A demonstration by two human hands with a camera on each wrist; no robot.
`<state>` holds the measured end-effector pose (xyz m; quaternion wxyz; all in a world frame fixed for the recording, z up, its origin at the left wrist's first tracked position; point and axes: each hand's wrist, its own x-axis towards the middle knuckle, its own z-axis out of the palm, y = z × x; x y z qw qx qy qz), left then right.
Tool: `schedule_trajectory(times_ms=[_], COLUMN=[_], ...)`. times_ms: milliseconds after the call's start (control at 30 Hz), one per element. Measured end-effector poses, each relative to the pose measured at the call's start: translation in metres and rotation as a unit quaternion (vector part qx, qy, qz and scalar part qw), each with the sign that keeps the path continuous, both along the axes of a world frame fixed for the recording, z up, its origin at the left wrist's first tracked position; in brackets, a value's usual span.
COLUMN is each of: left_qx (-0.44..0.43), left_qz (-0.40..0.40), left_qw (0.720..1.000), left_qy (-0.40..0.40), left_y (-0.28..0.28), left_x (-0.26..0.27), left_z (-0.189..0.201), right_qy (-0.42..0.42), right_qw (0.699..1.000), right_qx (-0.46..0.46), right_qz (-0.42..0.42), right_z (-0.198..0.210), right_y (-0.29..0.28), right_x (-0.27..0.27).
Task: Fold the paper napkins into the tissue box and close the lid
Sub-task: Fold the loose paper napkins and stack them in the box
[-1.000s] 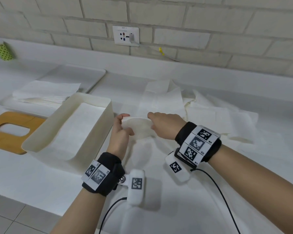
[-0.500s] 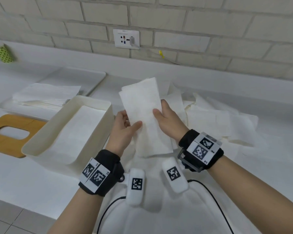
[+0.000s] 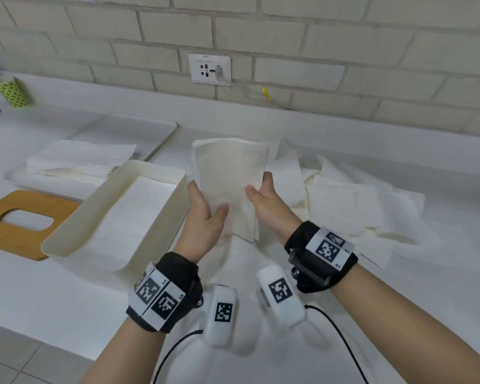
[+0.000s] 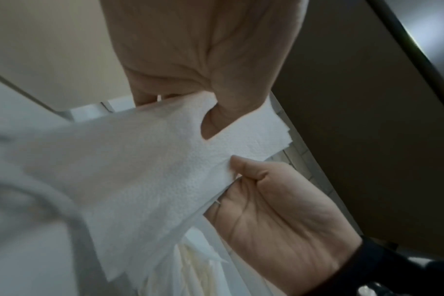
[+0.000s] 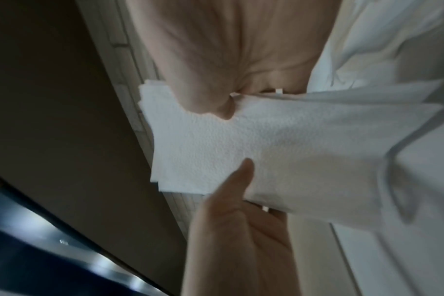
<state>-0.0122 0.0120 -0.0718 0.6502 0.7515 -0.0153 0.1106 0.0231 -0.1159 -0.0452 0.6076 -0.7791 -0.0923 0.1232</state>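
I hold a folded white paper napkin [image 3: 229, 178] upright over the counter with both hands. My left hand [image 3: 205, 209] pinches its left edge, thumb in front and fingers behind. On the napkin's right edge, my right hand [image 3: 259, 194] pinches the same way. The left wrist view shows the napkin [image 4: 152, 160] as several stacked layers, pinched by my left hand [image 4: 216, 118] and right hand [image 4: 243, 170]. The open cream tissue box [image 3: 153, 165] stands just left of my hands, with flat napkins inside. Its wooden lid [image 3: 0, 200], with an oval slot, lies flat further left.
A loose pile of unfolded napkins [image 3: 344, 203] spreads over the counter to the right. A white tray [image 3: 150, 128] with a napkin stack [image 3: 78, 159] sits behind the box. A green cup [image 3: 11, 91] stands far left. The brick wall carries a socket [image 3: 209, 69].
The hands were low on the counter, working the napkin. They have since lifted it, and it now stands upright as a squarer folded packet between both hands.
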Motion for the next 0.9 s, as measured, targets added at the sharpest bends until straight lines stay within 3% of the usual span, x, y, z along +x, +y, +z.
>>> schedule_trajectory(times_ms=[167, 333, 467, 600, 733, 900], left_qx=[-0.010, -0.009, -0.110, -0.040, 0.011, 0.091], left_qz=[-0.014, -0.060, -0.029, -0.043, -0.058, 0.036], left_qw=[1.000, 0.995, 0.986, 0.989, 0.991, 0.989], left_qy=[0.015, 0.078, 0.123, 0.138, 0.120, 0.112], left_y=[0.006, 0.006, 0.007, 0.019, 0.036, 0.073], left_x=[-0.005, -0.015, -0.023, -0.035, -0.052, -0.073], left_z=[0.007, 0.014, 0.016, 0.016, 0.029, 0.054], right_qy=[-0.011, -0.023, 0.009, 0.022, -0.111, -0.264], right_qw=[0.997, 0.997, 1.000, 0.995, 0.993, 0.958], right_qx=[-0.062, -0.057, 0.011, 0.089, 0.025, -0.076], right_qz=[0.035, 0.043, 0.010, -0.047, -0.028, 0.082], right_z=[0.014, 0.027, 0.024, 0.024, 0.031, 0.051], right_y=[-0.010, -0.009, 0.004, 0.010, 0.010, 0.019], right_x=[0.013, 0.022, 0.019, 0.026, 0.036, 0.039])
